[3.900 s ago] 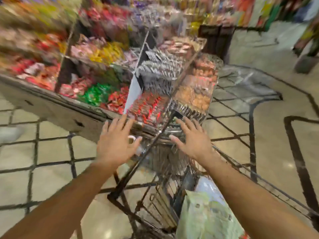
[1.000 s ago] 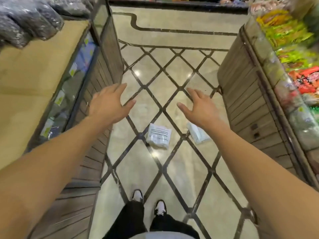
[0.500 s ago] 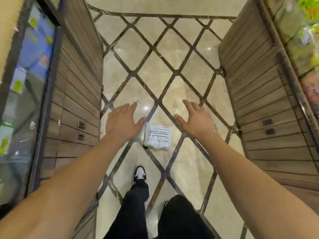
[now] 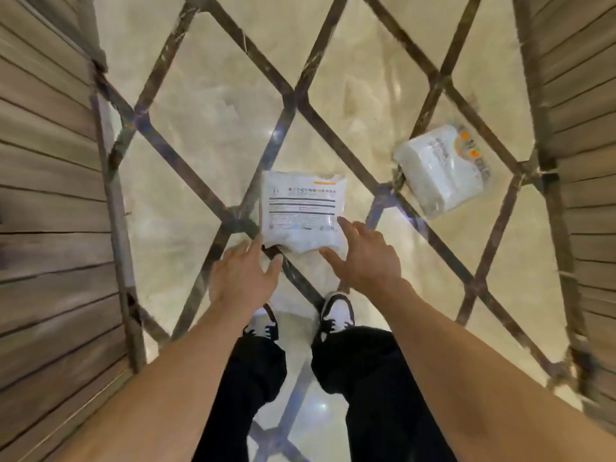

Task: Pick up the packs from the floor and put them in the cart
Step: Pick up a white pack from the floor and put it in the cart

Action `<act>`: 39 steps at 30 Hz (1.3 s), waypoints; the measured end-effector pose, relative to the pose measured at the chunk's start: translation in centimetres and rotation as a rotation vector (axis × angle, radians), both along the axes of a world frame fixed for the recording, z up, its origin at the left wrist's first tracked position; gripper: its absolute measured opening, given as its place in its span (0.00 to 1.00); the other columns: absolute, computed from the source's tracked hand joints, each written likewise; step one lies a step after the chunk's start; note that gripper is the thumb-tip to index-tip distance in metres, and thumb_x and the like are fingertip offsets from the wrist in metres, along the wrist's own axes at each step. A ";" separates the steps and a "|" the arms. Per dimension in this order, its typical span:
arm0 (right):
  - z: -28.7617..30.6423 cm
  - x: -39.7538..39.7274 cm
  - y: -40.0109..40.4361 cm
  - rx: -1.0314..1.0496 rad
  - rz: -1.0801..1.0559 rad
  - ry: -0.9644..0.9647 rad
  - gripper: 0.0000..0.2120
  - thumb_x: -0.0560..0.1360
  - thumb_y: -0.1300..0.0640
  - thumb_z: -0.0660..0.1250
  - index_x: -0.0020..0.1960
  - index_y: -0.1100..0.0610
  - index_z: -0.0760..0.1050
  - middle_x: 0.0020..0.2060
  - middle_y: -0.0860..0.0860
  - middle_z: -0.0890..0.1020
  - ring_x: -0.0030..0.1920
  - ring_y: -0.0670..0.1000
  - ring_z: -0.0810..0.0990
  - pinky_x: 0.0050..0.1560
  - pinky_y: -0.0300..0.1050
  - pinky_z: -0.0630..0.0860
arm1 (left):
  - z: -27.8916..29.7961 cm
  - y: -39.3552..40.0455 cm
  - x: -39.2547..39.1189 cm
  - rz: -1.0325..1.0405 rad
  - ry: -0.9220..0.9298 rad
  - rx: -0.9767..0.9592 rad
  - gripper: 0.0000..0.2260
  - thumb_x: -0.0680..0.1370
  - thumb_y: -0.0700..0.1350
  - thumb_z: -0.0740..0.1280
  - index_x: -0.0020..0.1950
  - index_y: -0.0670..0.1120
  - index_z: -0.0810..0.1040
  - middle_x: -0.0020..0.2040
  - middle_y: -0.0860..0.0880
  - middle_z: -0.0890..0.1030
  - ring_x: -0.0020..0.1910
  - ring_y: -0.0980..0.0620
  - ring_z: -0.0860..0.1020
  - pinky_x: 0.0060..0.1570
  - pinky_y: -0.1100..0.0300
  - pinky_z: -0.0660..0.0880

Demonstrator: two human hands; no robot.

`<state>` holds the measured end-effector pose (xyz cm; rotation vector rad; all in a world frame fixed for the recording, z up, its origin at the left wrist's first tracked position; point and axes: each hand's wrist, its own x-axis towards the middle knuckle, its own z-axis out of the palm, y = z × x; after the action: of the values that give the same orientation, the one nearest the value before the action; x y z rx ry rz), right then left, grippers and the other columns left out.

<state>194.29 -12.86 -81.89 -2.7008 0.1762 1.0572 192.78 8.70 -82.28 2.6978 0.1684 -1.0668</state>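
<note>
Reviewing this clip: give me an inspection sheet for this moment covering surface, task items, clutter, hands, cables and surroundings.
Surface: glossy cream floor with dark diamond lines.
Task items: near pack flat on the floor ahead of the shoes; far pack lies apart, to the right.
Clutter: nothing seen.
Hands: left hand open at the near pack's lower left corner; right hand open, fingers over its lower right edge; no grasp yet.
Cables: nothing seen.
Surroundings: wooden slatted panels on both sides; cart not in view.

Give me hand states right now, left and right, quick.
Left hand: open, fingers spread at the near pack's lower left corner, holding nothing.
Right hand: open, fingertips over the same pack's lower right edge, no grasp yet.
</note>
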 end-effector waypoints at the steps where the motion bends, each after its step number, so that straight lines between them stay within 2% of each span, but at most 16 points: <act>1: -2.6 0.4 -0.5 -0.006 0.001 -0.009 0.36 0.81 0.32 0.56 0.84 0.45 0.54 0.80 0.51 0.65 0.75 0.60 0.69 0.68 0.58 0.71 | -2.7 -0.6 0.6 0.004 -0.015 -0.005 0.29 0.84 0.62 0.54 0.82 0.52 0.64 0.78 0.46 0.72 0.76 0.42 0.71 0.70 0.44 0.72; 3: -7.6 1.4 -1.1 -0.016 -0.014 -0.021 0.36 0.81 0.32 0.56 0.84 0.45 0.53 0.80 0.51 0.64 0.76 0.60 0.68 0.69 0.58 0.70 | -7.6 -2.0 2.1 0.007 -0.053 -0.019 0.28 0.83 0.63 0.53 0.79 0.52 0.68 0.73 0.45 0.77 0.71 0.42 0.75 0.65 0.43 0.75; 5: -12.1 2.1 -0.9 0.000 -0.045 -0.017 0.36 0.81 0.31 0.54 0.84 0.44 0.51 0.82 0.52 0.61 0.77 0.61 0.66 0.71 0.60 0.70 | -11.8 -3.3 4.0 0.026 -0.073 -0.029 0.27 0.84 0.62 0.54 0.80 0.52 0.67 0.75 0.45 0.75 0.73 0.41 0.73 0.67 0.42 0.73; 8: -17.3 3.2 0.1 0.050 -0.109 -0.068 0.38 0.81 0.30 0.53 0.85 0.43 0.44 0.85 0.54 0.50 0.83 0.62 0.54 0.77 0.64 0.61 | -17.3 -3.7 6.1 0.047 -0.082 0.017 0.29 0.85 0.63 0.53 0.85 0.54 0.58 0.84 0.45 0.61 0.82 0.39 0.58 0.76 0.40 0.64; 11: -21.3 4.9 0.1 0.045 -0.214 -0.091 0.45 0.80 0.28 0.54 0.84 0.46 0.34 0.84 0.57 0.41 0.84 0.62 0.42 0.79 0.71 0.48 | -21.9 -2.9 7.9 0.178 -0.103 0.037 0.33 0.83 0.67 0.51 0.86 0.59 0.47 0.86 0.41 0.48 0.83 0.33 0.46 0.80 0.36 0.55; 14: -24.4 6.6 -0.5 0.087 -0.322 -0.091 0.53 0.75 0.24 0.57 0.84 0.50 0.32 0.84 0.59 0.46 0.83 0.63 0.49 0.78 0.71 0.53 | -24.8 -2.9 9.3 0.344 -0.119 -0.060 0.37 0.82 0.69 0.53 0.85 0.60 0.40 0.86 0.40 0.46 0.83 0.33 0.46 0.78 0.32 0.56; 17: -26.9 7.7 -0.9 0.251 -0.455 -0.173 0.57 0.70 0.23 0.64 0.85 0.49 0.41 0.79 0.58 0.65 0.76 0.64 0.68 0.72 0.67 0.68 | -26.6 -3.2 10.4 0.478 -0.215 -0.229 0.41 0.80 0.70 0.56 0.85 0.57 0.40 0.83 0.40 0.57 0.80 0.34 0.62 0.72 0.33 0.68; 20: -28.3 8.4 -0.6 0.441 -0.594 -0.226 0.56 0.64 0.21 0.68 0.81 0.42 0.47 0.73 0.52 0.73 0.70 0.58 0.76 0.69 0.64 0.74 | -27.5 -3.0 10.9 0.557 -0.264 -0.330 0.42 0.79 0.71 0.60 0.85 0.57 0.46 0.77 0.44 0.69 0.73 0.38 0.72 0.67 0.38 0.72; 22: -28.5 8.8 -0.6 0.519 -0.670 -0.245 0.55 0.63 0.22 0.71 0.80 0.40 0.49 0.71 0.49 0.76 0.68 0.55 0.78 0.69 0.61 0.76 | -27.7 -2.9 11.3 0.598 -0.296 -0.405 0.41 0.74 0.75 0.60 0.82 0.61 0.54 0.71 0.47 0.77 0.67 0.39 0.78 0.65 0.36 0.75; 25: -28.3 9.2 -0.8 0.576 -0.732 -0.261 0.48 0.70 0.33 0.76 0.80 0.41 0.53 0.62 0.43 0.79 0.61 0.49 0.79 0.68 0.51 0.75 | -27.5 -2.9 11.7 0.627 -0.282 -0.448 0.42 0.69 0.78 0.61 0.79 0.63 0.58 0.68 0.49 0.79 0.64 0.39 0.79 0.63 0.35 0.76; 29: -28.1 9.0 -0.5 0.572 -0.779 -0.255 0.47 0.72 0.36 0.76 0.81 0.38 0.52 0.57 0.39 0.79 0.58 0.47 0.78 0.65 0.47 0.75 | -27.3 -2.9 11.9 0.766 -0.236 -0.496 0.50 0.68 0.73 0.70 0.82 0.66 0.47 0.74 0.45 0.75 0.70 0.38 0.76 0.67 0.37 0.74; 31: -28.3 8.8 -0.5 0.581 -0.791 -0.256 0.48 0.70 0.35 0.77 0.80 0.35 0.52 0.54 0.33 0.80 0.58 0.47 0.79 0.66 0.48 0.76 | -27.4 -2.9 11.9 0.858 -0.174 -0.506 0.54 0.69 0.70 0.75 0.84 0.61 0.44 0.76 0.43 0.72 0.72 0.37 0.74 0.69 0.37 0.72; 32: -28.4 8.8 -0.4 0.586 -0.798 -0.259 0.48 0.69 0.34 0.77 0.80 0.34 0.52 0.54 0.33 0.80 0.59 0.47 0.80 0.66 0.50 0.76 | -27.5 -2.9 11.9 0.860 -0.159 -0.501 0.52 0.70 0.69 0.75 0.84 0.56 0.50 0.74 0.44 0.74 0.71 0.38 0.75 0.68 0.38 0.73; 34: -28.4 8.7 -0.2 0.580 -0.805 -0.268 0.51 0.67 0.30 0.76 0.80 0.32 0.50 0.60 0.41 0.81 0.62 0.51 0.80 0.67 0.54 0.76 | -27.4 -3.1 11.9 0.860 -0.161 -0.494 0.41 0.71 0.68 0.75 0.77 0.52 0.64 0.66 0.48 0.79 0.64 0.41 0.79 0.64 0.41 0.76; 36: -28.3 8.2 -0.2 0.573 -0.810 -0.278 0.52 0.66 0.29 0.75 0.80 0.32 0.49 0.63 0.47 0.81 0.62 0.52 0.81 0.65 0.54 0.78 | -27.1 -3.4 11.6 0.878 -0.163 -0.497 0.38 0.71 0.67 0.75 0.74 0.51 0.68 0.63 0.49 0.80 0.60 0.43 0.81 0.63 0.41 0.78; 39: -27.2 6.2 -0.5 0.568 -0.835 -0.292 0.51 0.69 0.33 0.76 0.82 0.36 0.51 0.60 0.43 0.83 0.59 0.47 0.83 0.59 0.46 0.78 | -25.8 -4.0 10.2 0.861 -0.147 -0.451 0.39 0.68 0.71 0.74 0.72 0.51 0.69 0.62 0.51 0.80 0.58 0.44 0.81 0.62 0.42 0.78</act>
<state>200.50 -13.34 -109.10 -1.9139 0.7371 0.3703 202.96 4.71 -108.08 1.9448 0.8491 -0.5430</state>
